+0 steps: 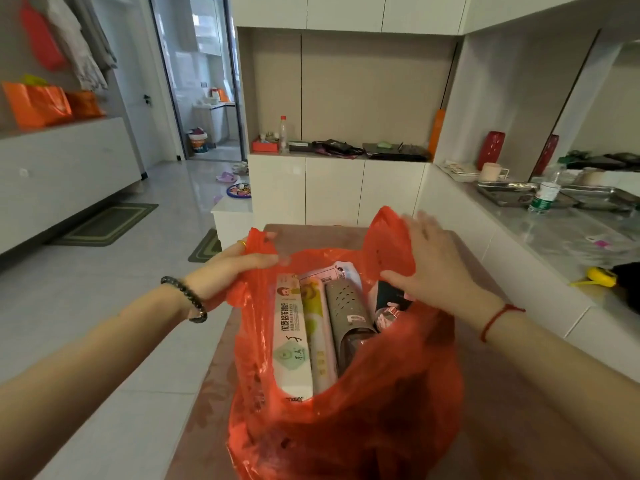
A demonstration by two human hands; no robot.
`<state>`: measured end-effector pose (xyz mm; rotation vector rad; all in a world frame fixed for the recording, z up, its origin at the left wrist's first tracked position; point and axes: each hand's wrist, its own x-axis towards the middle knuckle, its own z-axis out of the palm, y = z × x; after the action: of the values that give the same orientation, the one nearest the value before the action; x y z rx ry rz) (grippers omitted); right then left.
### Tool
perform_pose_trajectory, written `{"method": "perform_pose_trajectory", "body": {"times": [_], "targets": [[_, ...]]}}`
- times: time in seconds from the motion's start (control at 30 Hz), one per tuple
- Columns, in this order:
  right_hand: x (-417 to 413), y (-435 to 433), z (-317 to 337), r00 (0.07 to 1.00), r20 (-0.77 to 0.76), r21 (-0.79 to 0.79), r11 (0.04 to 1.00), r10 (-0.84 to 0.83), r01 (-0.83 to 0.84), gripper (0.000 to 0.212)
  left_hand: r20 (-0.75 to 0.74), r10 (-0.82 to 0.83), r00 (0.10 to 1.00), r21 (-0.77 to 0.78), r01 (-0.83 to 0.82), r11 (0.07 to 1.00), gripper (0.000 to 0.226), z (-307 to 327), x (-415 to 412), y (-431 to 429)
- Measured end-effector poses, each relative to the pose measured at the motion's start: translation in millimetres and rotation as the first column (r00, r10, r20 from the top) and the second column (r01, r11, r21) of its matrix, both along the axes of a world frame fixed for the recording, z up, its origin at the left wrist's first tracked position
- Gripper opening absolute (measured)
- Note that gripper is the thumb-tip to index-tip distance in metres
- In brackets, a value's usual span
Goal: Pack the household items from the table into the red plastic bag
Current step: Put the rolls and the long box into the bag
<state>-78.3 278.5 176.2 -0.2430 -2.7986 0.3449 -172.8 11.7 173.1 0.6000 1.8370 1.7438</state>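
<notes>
The red plastic bag (363,420) stands open on the brown table (194,427). Inside it lie a long white box with green print (291,337), a pale roll box (320,327), a grey perforated holder (346,313), a white packet (343,270) and a dark item (389,294). My left hand (228,271) grips the bag's left handle. My right hand (433,268) holds the right handle, thumb under the plastic and fingers spread over it. Both hands pull the mouth apart.
A grey counter (554,237) runs along the right with steel trays (505,195), a water bottle (545,197), a pink cup (490,171) and a yellow tape measure (601,275). White cabinets (332,188) stand behind the table. Tiled floor with mats (107,223) lies to the left.
</notes>
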Motion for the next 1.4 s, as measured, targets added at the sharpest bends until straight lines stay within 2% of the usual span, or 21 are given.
{"method": "perform_pose_trajectory", "body": {"times": [0.07, 0.13, 0.17, 0.23, 0.3, 0.4, 0.47, 0.53, 0.63, 0.67, 0.73, 0.8, 0.83, 0.87, 0.9, 0.93, 1.0, 1.07, 1.1, 1.17, 1.4], "targets": [[24.9, -24.9, -4.7, 0.926, -0.017, -0.085, 0.922, 0.377, -0.377, 0.081, -0.006, -0.01, 1.0, -0.074, 0.009, 0.997, 0.099, -4.5, 3.6, -4.4], [46.1, -54.7, -13.9, 0.776, 0.216, 0.009, 0.793, 0.593, -0.609, 0.082, -0.004, -0.014, 1.0, -0.093, 0.014, 0.996, 0.1, -6.8, 6.4, -9.5], [51.1, -64.1, -23.6, 0.715, 0.334, 0.088, 0.735, 0.614, -0.673, 0.079, 0.005, -0.009, 1.0, -0.089, 0.009, 0.996, 0.1, -6.4, 7.8, -11.3], [54.3, -72.5, -40.8, 0.66, 0.438, 0.249, 0.623, 0.611, -0.742, 0.05, 0.015, 0.013, 1.0, -0.072, -0.012, 0.997, 0.088, -3.3, 10.3, -12.9], [52.3, -67.0, -42.2, 0.636, 0.432, 0.2, 0.62, 0.639, -0.759, 0.024, 0.021, 0.07, 0.997, -0.055, -0.069, 0.996, 0.064, 2.1, 11.6, -12.0], [48.5, -42.2, -13.8, 0.664, 0.302, -0.172, 0.724, 0.684, -0.668, 0.017, 0.053, 0.166, 0.985, -0.041, -0.164, 0.986, 0.067, 11.0, 6.8, -11.5], [46.1, -22.2, 6.9, 0.73, 0.215, -0.251, 0.759, 0.649, -0.601, 0.016, 0.101, 0.213, 0.972, 0.001, -0.215, 0.977, 0.06, 17.3, 0.2, -10.7], [42.1, -6.3, 14.0, 0.784, 0.165, -0.318, 0.785, 0.598, -0.532, 0.017, 0.157, 0.26, 0.953, 0.055, -0.271, 0.961, 0.033, 22.7, -4.7, -7.9], [24.0, 7.3, 8.6, 0.939, -0.095, -0.388, 0.857, 0.329, -0.339, 0.022, 0.155, 0.264, 0.952, 0.061, -0.276, 0.959, 0.007, 29.5, -1.4, 2.6], [18.3, 7.7, 7.0, 0.969, -0.094, -0.353, 0.903, 0.228, -0.247, 0.039, 0.131, 0.242, 0.961, 0.049, -0.251, 0.967, 0.005, 31.9, 2.3, 7.0], [7.9, 7.7, -1.7, 0.97, 0.163, -0.122, 0.979, 0.18, -0.162, 0.068, 0.068, 0.204, 0.976, -0.014, -0.204, 0.979, 0.024, 32.0, 6.5, 14.8], [2.6, 4.7, -14.2, 0.889, 0.434, 0.124, 0.968, 0.146, -0.219, 0.042, 0.018, 0.232, 0.973, -0.098, -0.229, 0.968, 0.024, 31.3, 6.8, 20.2], [2.0, 3.1, -17.4, 0.882, 0.447, 0.143, 0.961, 0.149, -0.235, 0.022, -0.007, 0.256, 0.967, -0.118, -0.255, 0.96, 0.013, 30.7, 5.5, 21.9], [0.5, 6.6, -18.1, 0.906, 0.377, 0.043, 0.974, 0.191, -0.223, 0.018, -0.034, 0.286, 0.958, -0.133, -0.288, 0.948, 0.002, 31.1, 5.2, 22.8], [-1.4, 9.8, -14.8, 0.935, 0.282, -0.139, 0.974, 0.213, -0.179, 0.023, -0.062, 0.306, 0.95, -0.145, -0.312, 0.939, 0.007, 30.0, 2.2, 23.5], [-5.9, 13.7, -9.4, 0.968, 0.173, -0.344, 0.932, 0.184, -0.115, 0.026, -0.078, 0.32, 0.944, -0.154, -0.329, 0.932, 0.015, 30.5, 0.4, 23.8], [-17.9, 25.2, 12.6, 1.0, -0.018, -0.687, 0.726, 0.013, -0.022, 0.026, -0.082, 0.344, 0.935, -0.148, -0.352, 0.924, 0.029, 32.4, -2.8, 28.7], [-31.1, 41.6, 43.2, 0.992, -0.052, -0.874, 0.486, -0.111, 0.009, 0.024, -0.106, 0.36, 0.927, -0.143, -0.372, 0.917, 0.033, 36.5, -5.0, 39.6], [-36.8, 51.3, 58.2, 0.99, -0.039, -0.91, 0.413, -0.136, 0.021, 0.025, -0.134, 0.368, 0.92, -0.134, -0.385, 0.913, 0.029, 38.5, -6.6, 46.8], [-45.1, 72.0, 79.4, 0.991, -0.005, -0.918, 0.394, -0.133, 0.048, 0.027, -0.196, 0.395, 0.898, -0.121, -0.422, 0.898, 0.02, 43.8, -11.1, 60.9], [-64.5, 101.5, 104.3, 0.991, -0.064, -0.879, 0.477, -0.114, -0.001, 0.029, -0.219, 0.551, 0.805, 0.024, -0.56, 0.828, 0.03, 69.4, -48.2, 75.5]]}}
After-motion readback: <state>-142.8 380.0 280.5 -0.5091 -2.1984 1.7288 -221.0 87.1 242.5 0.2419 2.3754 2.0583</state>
